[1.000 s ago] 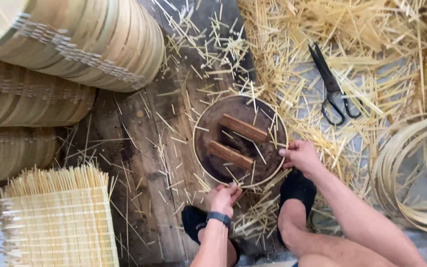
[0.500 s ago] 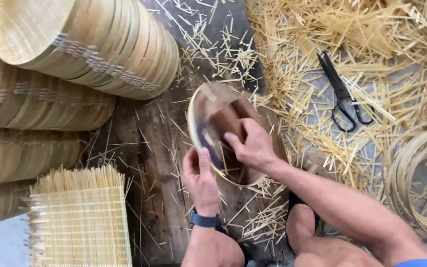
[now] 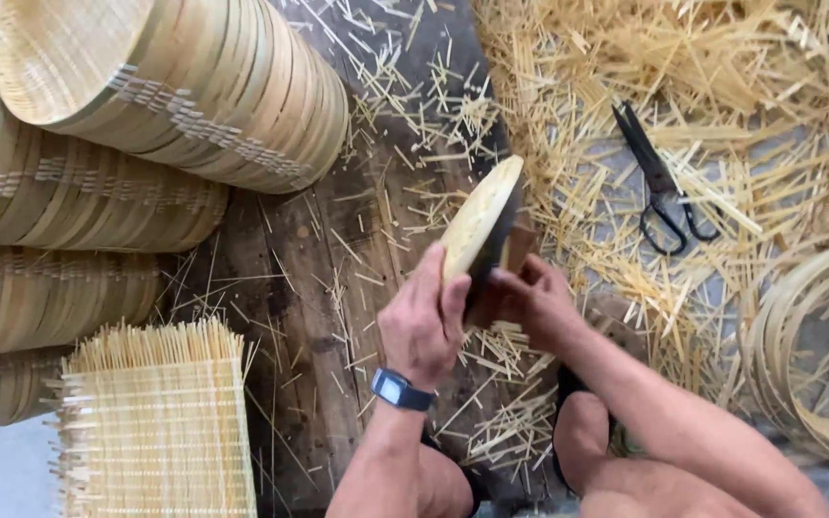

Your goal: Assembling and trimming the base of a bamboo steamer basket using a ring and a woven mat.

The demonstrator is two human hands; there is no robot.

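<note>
Hands have tipped my round bamboo tray (image 3: pixel 480 225) up on edge; left hand (image 3: pixel 424 321) at seven o'clock and right hand (image 3: pixel 534 302) at five o'clock have their fingers closed on its rim, scissors (image 3: pixel 662 187) untouched at two o'clock.

You work over a dark plank floor (image 3: pixel 299 317) strewn with bamboo slivers (image 3: pixel 722 125). Stacked baskets (image 3: pixel 194 86) lie at your upper left, woven mats (image 3: pixel 155 432) at lower left, scissors (image 3: pixel 659 182) among the slivers, hoops (image 3: pixel 808 355) at right. Light is even daylight.
</note>
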